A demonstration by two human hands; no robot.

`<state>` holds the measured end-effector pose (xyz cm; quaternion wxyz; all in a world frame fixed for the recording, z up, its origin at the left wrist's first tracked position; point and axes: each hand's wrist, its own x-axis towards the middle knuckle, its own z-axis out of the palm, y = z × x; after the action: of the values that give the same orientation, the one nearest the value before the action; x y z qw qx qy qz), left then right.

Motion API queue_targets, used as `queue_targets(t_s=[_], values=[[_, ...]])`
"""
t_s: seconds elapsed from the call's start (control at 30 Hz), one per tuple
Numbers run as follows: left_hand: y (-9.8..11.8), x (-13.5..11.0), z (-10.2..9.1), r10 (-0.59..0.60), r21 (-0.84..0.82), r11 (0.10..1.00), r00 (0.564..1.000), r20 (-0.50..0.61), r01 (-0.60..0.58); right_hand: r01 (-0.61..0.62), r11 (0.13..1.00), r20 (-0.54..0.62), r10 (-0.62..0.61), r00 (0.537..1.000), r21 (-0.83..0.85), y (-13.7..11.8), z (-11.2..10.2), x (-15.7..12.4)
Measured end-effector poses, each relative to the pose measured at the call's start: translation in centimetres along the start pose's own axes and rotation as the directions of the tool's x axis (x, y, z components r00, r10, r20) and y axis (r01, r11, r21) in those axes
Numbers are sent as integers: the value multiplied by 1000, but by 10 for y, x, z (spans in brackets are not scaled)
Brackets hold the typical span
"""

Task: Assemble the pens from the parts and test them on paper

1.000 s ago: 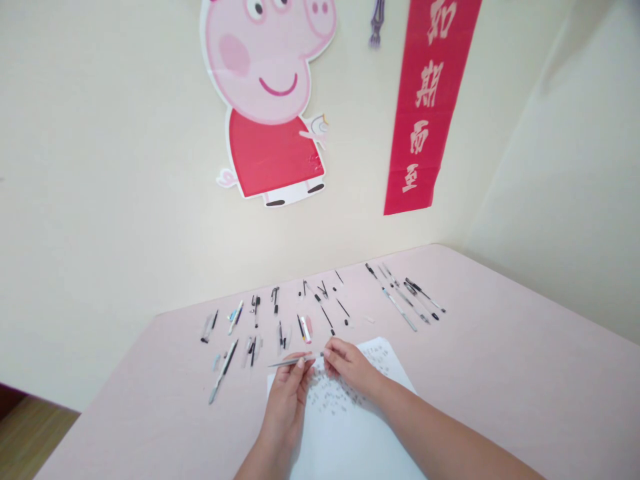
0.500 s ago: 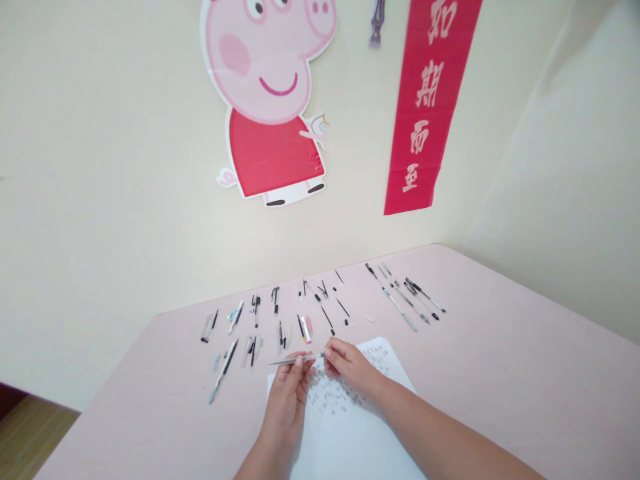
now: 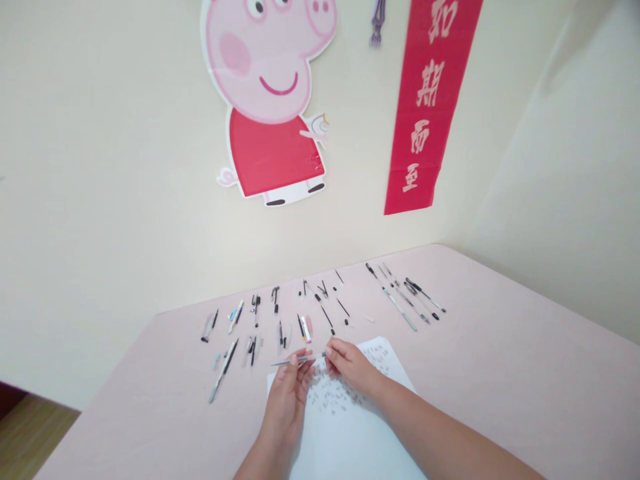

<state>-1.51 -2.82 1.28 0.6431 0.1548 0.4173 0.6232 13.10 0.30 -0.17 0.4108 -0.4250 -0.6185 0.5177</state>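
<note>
**Two-Handed Hold on a Slim Pen**

The left grip (image 3: 289,387) holds the shaft of a slim pen (image 3: 309,358) between thumb and fingers; the right grip (image 3: 351,365) pinches its dark end. The pen spans the gap between both grips, nearly level. The right fingertips partly cover that end, so whether it is a separate part cannot be told. For good control, the left grip should steady the shaft while the right applies light force along its axis; sideways force could bend it.

Below the grips, a white sheet (image 3: 345,447) with dark marks lies on a pink counter (image 3: 500,380). A white-and-dark pen (image 3: 224,371) lies left of the left grip. Dark rods (image 3: 327,319) lie beyond both grips, and more pens (image 3: 400,309) beyond and right of the right grip. Above, the wall (image 3: 100,167) carries a pig cut-out (image 3: 277,157) and a red banner (image 3: 425,47).
</note>
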Motion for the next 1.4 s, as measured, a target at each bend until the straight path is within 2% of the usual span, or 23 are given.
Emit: queue_targets(t_s=[0.23,0.53,0.63,0.8,0.9,1.07,1.27,1.4], values=[[-4,2,-5,5,-7,1000,999,36,-4,-4,999,4,4,1000,-33,1,0,0],[-3,0,-2,5,-1,1000,999,46,-4,-22,1000,9,22,1000,-7,-1,0,-1],[-3,0,-1,10,-4,1000,999,49,-10,-26,999,11,25,1000,35,0,1,0],[-1,-1,1,10,-1,1000,1000,-10,-10,-36,989,10,35,999,143,1,1,0],[1,-2,0,7,-7,1000,1000,-10,-7,40,999,-22,-39,999,34,2,-1,-1],[3,-11,2,-75,56,996,984,161,66,205,949,-19,-215,976,-239,-1,-1,-6],[-1,-16,4,-164,190,974,959,230,121,398,816,175,-357,917,-419,-10,1,-14],[-5,-14,1,-170,249,963,946,277,100,439,755,230,-375,898,-487,-11,1,-15]])
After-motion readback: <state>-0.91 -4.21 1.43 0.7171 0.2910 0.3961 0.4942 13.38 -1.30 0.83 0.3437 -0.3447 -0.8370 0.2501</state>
